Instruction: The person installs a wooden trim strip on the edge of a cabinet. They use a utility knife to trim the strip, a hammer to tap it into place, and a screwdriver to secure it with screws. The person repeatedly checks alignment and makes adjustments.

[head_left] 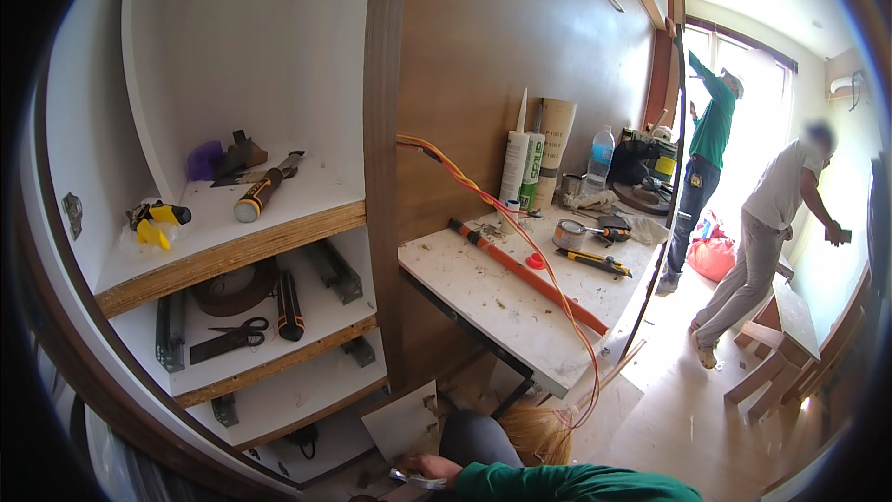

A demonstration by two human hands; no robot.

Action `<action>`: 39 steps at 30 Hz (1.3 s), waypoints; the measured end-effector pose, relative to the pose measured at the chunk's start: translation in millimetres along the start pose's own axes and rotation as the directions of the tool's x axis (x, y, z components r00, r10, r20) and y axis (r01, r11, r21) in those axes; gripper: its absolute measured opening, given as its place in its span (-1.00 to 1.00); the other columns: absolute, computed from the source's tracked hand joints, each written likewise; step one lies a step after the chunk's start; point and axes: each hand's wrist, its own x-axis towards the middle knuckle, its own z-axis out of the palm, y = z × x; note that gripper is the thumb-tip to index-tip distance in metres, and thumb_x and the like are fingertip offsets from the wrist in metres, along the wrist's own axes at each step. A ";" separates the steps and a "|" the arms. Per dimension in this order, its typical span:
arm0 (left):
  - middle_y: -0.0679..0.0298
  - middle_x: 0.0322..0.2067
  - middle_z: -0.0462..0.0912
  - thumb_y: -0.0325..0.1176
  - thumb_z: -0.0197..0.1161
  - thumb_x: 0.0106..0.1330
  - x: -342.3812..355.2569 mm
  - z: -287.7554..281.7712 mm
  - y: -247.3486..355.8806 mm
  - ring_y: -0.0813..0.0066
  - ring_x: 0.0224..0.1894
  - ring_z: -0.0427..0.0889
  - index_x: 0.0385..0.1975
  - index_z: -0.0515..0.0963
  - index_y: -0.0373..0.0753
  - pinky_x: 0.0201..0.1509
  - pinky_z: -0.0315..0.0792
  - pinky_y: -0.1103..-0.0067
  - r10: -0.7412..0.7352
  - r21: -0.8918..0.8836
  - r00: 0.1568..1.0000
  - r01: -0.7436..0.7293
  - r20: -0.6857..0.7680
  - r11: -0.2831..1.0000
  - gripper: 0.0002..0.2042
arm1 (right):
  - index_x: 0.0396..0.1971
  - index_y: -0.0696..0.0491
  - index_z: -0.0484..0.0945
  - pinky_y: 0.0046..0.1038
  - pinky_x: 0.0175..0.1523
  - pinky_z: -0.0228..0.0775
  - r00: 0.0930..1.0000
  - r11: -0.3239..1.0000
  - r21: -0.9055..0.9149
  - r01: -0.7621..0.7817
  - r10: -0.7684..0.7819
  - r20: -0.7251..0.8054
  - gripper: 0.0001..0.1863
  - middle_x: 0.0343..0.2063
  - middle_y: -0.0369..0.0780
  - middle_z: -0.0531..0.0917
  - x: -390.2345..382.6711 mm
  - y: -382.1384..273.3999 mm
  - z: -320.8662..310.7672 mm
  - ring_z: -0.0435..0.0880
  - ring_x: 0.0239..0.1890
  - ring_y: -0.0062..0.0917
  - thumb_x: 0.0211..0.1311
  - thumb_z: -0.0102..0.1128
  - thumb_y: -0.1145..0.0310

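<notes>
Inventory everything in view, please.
Cabinet: one, white, left
Scissors: one, black, in cabinet
Other tools: several, black, orange and yellow, cabinet and table
Table: one, white, centre
Sealant tubes: two, white and green, on table
Bottle: one, clear, on table
Bar: one, orange, on table
Cables: several, red-yellow, across table
Bag: one, red, beyond table
Stool: one, pale, right
Co-workers: two, green and pale tops, right
Metal piece: one, silver, lower edge
Right hand: one, green-sleeved, holding metal piece

At left, dark scissors (214,344) lie beside a black-and-orange tool (290,309). A long orange bar (530,273) crosses the white table (429,257); behind it stand sealant tubes (514,167) and a water bottle (600,158). Far right, a red bag (712,258) sits beyond a wooden stool (792,327).
</notes>
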 end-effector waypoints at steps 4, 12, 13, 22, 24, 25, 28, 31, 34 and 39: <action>0.02 -0.29 0.75 -0.01 0.08 0.54 -16.5 -17.1 20.5 0.16 -0.41 0.66 -0.22 0.71 -0.30 -0.21 0.52 0.22 -0.059 -0.078 0.998 0.060 0.019 0.995 -0.56 | 0.14 0.12 0.57 -0.22 0.21 0.49 1.000 1.000 -0.005 0.016 -0.016 0.000 -0.59 0.01 -0.03 0.68 -2.4 -15.4 -9.9 0.65 0.12 -0.10 0.34 0.17 0.33; 0.02 -0.23 0.75 -0.04 0.16 0.51 -36.8 -29.3 38.5 0.25 -0.45 0.62 -0.24 0.70 -0.33 -0.23 0.52 0.29 -0.171 -0.199 0.984 0.177 0.049 0.964 -0.59 | 0.20 0.11 0.56 -0.22 0.22 0.49 0.998 0.999 0.019 -0.042 0.041 0.039 -0.54 0.04 -0.01 0.67 -2.3 -16.0 -8.1 0.65 0.14 -0.10 0.33 0.21 0.29; 0.03 -0.22 0.74 -0.06 0.18 0.51 -37.7 -29.4 39.2 0.28 -0.48 0.58 -0.24 0.70 -0.34 -0.25 0.51 0.31 -0.199 -0.216 0.978 0.207 0.057 0.954 -0.60 | 0.20 0.12 0.55 -0.22 0.22 0.48 0.999 0.999 0.036 -0.034 0.033 0.041 -0.53 0.05 -0.01 0.67 -1.4 -13.0 -7.0 0.64 0.15 -0.10 0.33 0.21 0.29; 0.11 -0.19 0.75 -0.35 0.09 0.56 -18.2 -7.2 20.4 0.28 -0.41 0.55 0.07 0.65 -0.28 -0.27 0.55 0.36 -0.178 -0.729 0.977 0.036 -0.119 0.684 -0.73 | 0.15 0.16 0.55 -0.35 0.08 0.51 0.996 0.969 0.238 -0.067 0.078 -0.037 -0.63 -0.14 -0.15 0.70 -19.2 -77.9 -30.9 0.69 -0.06 -0.31 0.53 0.11 0.25; 0.11 -0.12 0.75 -0.35 0.07 0.57 -13.1 -9.0 16.1 0.20 -0.28 0.64 0.08 0.66 -0.26 -0.20 0.58 0.31 -0.097 -0.503 0.995 0.094 0.022 0.859 -0.73 | 0.11 0.17 0.57 -0.44 -0.02 0.52 0.992 0.948 0.312 -0.059 0.089 -0.085 -0.64 -0.26 -0.25 0.68 -30.6 -124.5 -46.6 0.68 -0.18 -0.50 0.59 0.07 0.20; 0.11 -0.09 0.76 -0.35 0.06 0.58 -11.7 -11.4 15.4 0.16 -0.22 0.68 0.09 0.66 -0.25 -0.16 0.60 0.29 -0.071 -0.372 0.993 0.100 0.092 0.923 -0.72 | 0.09 0.16 0.56 -0.48 -0.09 0.49 0.993 0.904 0.417 -0.099 0.116 -0.016 -0.65 -0.31 -0.29 0.65 -35.9 -148.6 -61.5 0.64 -0.23 -0.57 0.60 0.07 0.19; 0.17 0.01 0.75 -0.35 0.02 0.57 -15.2 -15.1 21.4 0.17 0.00 0.71 0.06 0.67 -0.21 -0.09 0.61 0.28 -0.112 -0.071 0.994 0.111 0.002 0.991 -0.71 | 0.04 0.13 0.52 -0.57 -0.27 0.40 0.986 0.758 0.633 -0.157 0.079 0.150 -0.67 -0.42 -0.37 0.56 -58.6 -224.2 -123.2 0.53 -0.38 -0.73 0.61 0.08 0.15; 0.16 -0.04 0.75 -0.29 0.02 0.58 -21.2 -19.4 27.3 0.18 -0.06 0.70 0.03 0.68 -0.23 -0.12 0.60 0.29 -0.099 -0.173 0.995 0.098 0.002 0.980 -0.70 | 0.00 0.11 0.44 -0.57 -0.40 0.27 0.996 0.742 0.669 -0.039 -0.028 0.090 -0.70 -0.50 -0.38 0.47 -92.2 -295.6 -198.6 0.42 -0.49 -0.74 0.59 0.12 0.16; 0.15 -0.10 0.75 -0.23 0.02 0.59 -24.0 -20.7 26.3 0.18 -0.12 0.70 0.00 0.68 -0.25 -0.16 0.59 0.29 -0.096 -0.257 0.995 0.091 -0.007 0.962 -0.68 | 0.07 0.20 0.43 -0.44 -0.39 0.35 0.969 0.573 0.783 0.241 -0.095 -0.228 -0.60 -0.54 -0.20 0.46 -118.5 -356.6 -257.2 0.49 -0.52 -0.45 0.44 0.09 0.20; 0.14 -0.19 0.75 -0.13 0.02 0.60 -20.9 -16.4 15.9 0.19 -0.22 0.70 -0.05 0.69 -0.27 -0.21 0.59 0.30 -0.103 -0.324 0.994 0.087 -0.031 0.942 -0.63 | 0.14 0.21 0.42 -0.49 -0.60 0.51 0.581 0.836 0.156 0.526 -0.219 -0.784 -0.58 -0.54 -0.24 0.49 -122.0 -421.3 -367.9 0.58 -0.50 -0.51 0.55 -0.04 0.17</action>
